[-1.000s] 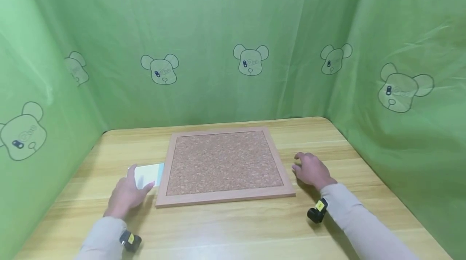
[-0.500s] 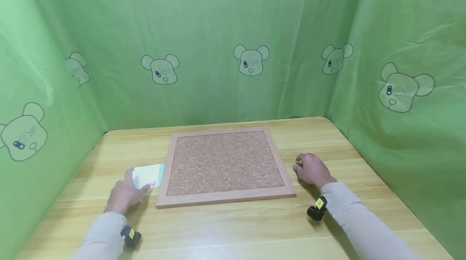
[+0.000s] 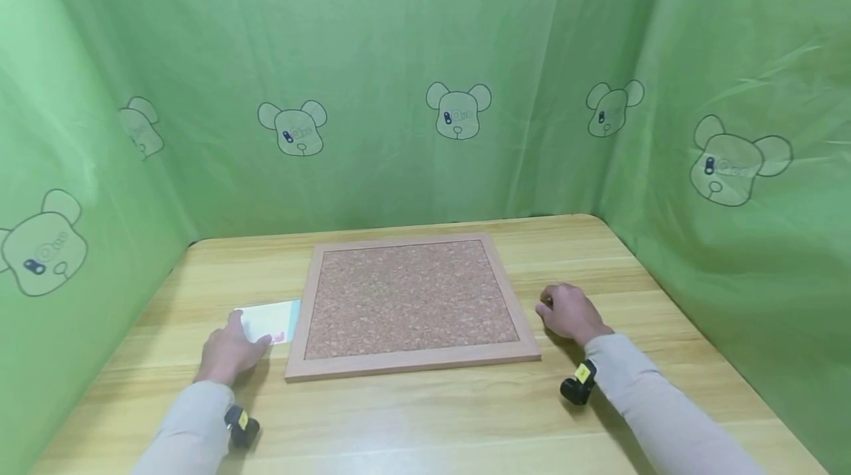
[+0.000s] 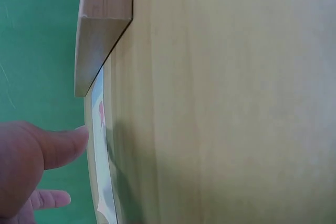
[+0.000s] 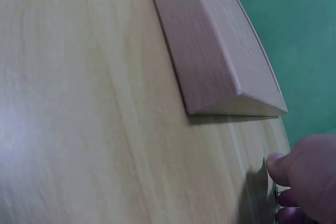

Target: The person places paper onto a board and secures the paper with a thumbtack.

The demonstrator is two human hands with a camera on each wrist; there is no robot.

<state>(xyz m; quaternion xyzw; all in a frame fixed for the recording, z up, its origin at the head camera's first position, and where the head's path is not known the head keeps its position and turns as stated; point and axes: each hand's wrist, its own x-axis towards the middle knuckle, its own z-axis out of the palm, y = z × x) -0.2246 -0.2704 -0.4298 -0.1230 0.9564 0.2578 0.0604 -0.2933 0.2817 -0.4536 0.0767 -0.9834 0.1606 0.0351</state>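
A framed cork board (image 3: 408,298) lies flat in the middle of the table. Against its left side is a white card (image 3: 266,321) with a pale blue edge and a pink mark. My left hand (image 3: 229,349) is at the card's left end, thumb and fingers spread apart over it. In the left wrist view the thumb (image 4: 65,148) stands beside the card. To the right of the board, my right hand (image 3: 570,312) is low at the table with its fingers curled. A small dark green bit (image 5: 275,190) shows by its fingertips; I cannot tell if they pinch it.
The wooden table (image 3: 412,423) has a rounded far right corner. Green curtains (image 3: 385,165) printed with bear heads enclose it at the back and both sides. A small black camera (image 3: 577,386) sits on the right wrist and another camera (image 3: 242,427) on the left.
My left thumb has drawn back slightly, and the pink mark on the card shows more. The fingers of my right hand have curled in toward the thumb. Board and card stay put.
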